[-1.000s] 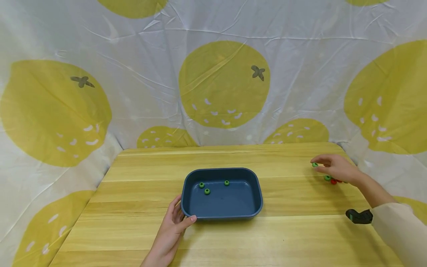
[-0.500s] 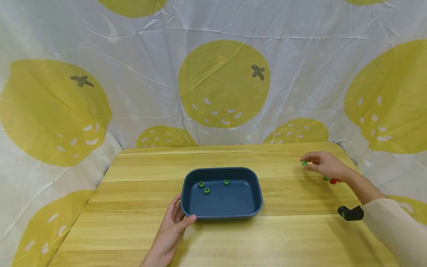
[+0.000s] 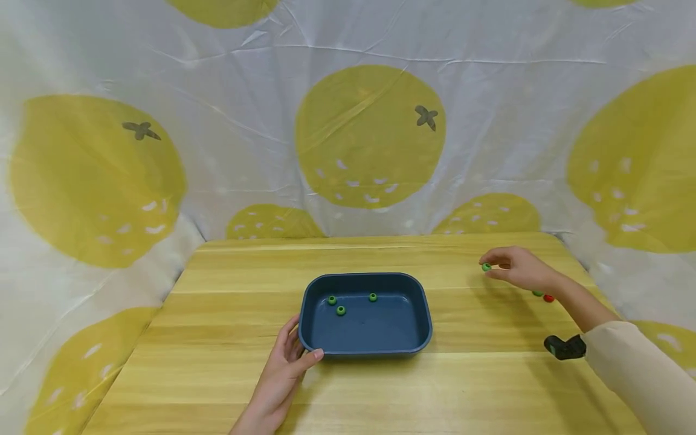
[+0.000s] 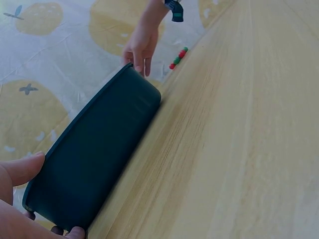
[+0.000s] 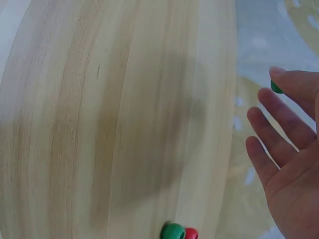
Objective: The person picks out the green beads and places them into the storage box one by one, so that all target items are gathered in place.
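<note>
A dark blue rectangular tray stands mid-table with three green beads inside, one of them a green bead near its left end. My left hand grips the tray's near left corner, thumb over the rim and fingers around the outer side. My right hand pinches a green bead between thumb and index finger, above the table to the right of the tray. The right wrist view shows its other fingers spread, with the pinched bead partly hidden by the thumb.
Behind the right hand, a red bead and green ones lie on the wooden table; the right forearm partly hides this group. A black strap piece juts from the right sleeve. Lemon-print cloth hangs behind the table.
My right hand has carried the green bead leftward, away from the loose beads and towards the tray. The left hand and tray have stayed in place.
</note>
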`<move>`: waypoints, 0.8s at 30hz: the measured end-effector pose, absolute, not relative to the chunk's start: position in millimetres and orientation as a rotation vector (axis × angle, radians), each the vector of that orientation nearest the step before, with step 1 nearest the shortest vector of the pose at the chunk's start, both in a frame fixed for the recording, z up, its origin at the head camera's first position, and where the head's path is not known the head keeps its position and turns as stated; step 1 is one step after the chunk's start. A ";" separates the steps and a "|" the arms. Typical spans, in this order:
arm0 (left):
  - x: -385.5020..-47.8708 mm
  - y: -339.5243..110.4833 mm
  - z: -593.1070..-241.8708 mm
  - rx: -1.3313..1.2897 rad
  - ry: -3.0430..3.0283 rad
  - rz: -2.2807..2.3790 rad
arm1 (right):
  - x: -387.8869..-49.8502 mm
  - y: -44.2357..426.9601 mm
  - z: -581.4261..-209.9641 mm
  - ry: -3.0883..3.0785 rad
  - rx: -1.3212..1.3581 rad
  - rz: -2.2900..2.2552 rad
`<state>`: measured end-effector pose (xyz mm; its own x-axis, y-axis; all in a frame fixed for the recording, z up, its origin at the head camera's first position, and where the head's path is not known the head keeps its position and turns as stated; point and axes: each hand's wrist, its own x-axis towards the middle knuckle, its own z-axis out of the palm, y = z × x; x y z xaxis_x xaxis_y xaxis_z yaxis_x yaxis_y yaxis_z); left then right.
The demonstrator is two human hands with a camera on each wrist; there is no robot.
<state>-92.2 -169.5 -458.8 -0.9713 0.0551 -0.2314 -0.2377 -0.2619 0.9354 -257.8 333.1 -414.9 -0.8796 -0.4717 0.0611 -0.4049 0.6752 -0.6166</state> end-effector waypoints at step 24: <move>-92.1 -168.5 -457.0 -0.235 1.779 2.347 | -271.7 267.2 -403.2 2.653 -0.857 -0.969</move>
